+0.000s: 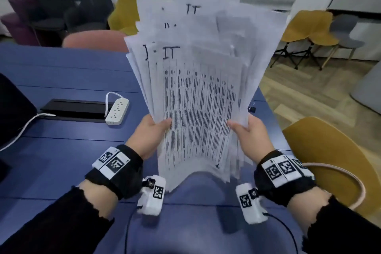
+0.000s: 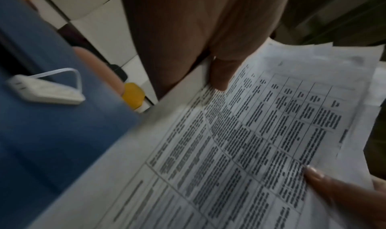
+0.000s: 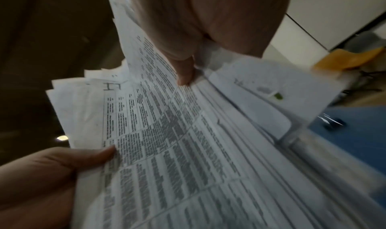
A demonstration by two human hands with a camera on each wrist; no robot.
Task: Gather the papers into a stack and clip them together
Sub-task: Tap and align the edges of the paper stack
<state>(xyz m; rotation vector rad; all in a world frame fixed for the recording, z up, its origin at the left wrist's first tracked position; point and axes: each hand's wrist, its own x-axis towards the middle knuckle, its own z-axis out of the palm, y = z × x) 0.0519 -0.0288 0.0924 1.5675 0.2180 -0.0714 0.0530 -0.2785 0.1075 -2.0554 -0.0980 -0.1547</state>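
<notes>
An untidy stack of printed papers (image 1: 202, 88) stands upright above the blue table (image 1: 61, 80), its sheets fanned and uneven at the top. My left hand (image 1: 151, 130) grips its left edge, thumb on the front sheet. Across from it, my right hand (image 1: 246, 130) grips the right edge the same way. In the left wrist view my left hand (image 2: 217, 77) pinches the papers (image 2: 240, 141), and in the right wrist view my right hand (image 3: 183, 71) pinches the papers (image 3: 167, 141). A black binder clip (image 1: 252, 108) lies on the table just behind the stack's right side.
A white power strip (image 1: 117, 110) and a black cable tray (image 1: 76, 107) lie on the table to the left. A yellow chair (image 1: 329, 150) stands close on the right, with more chairs (image 1: 309, 29) beyond the table. A dark object (image 1: 14, 109) sits at the left edge.
</notes>
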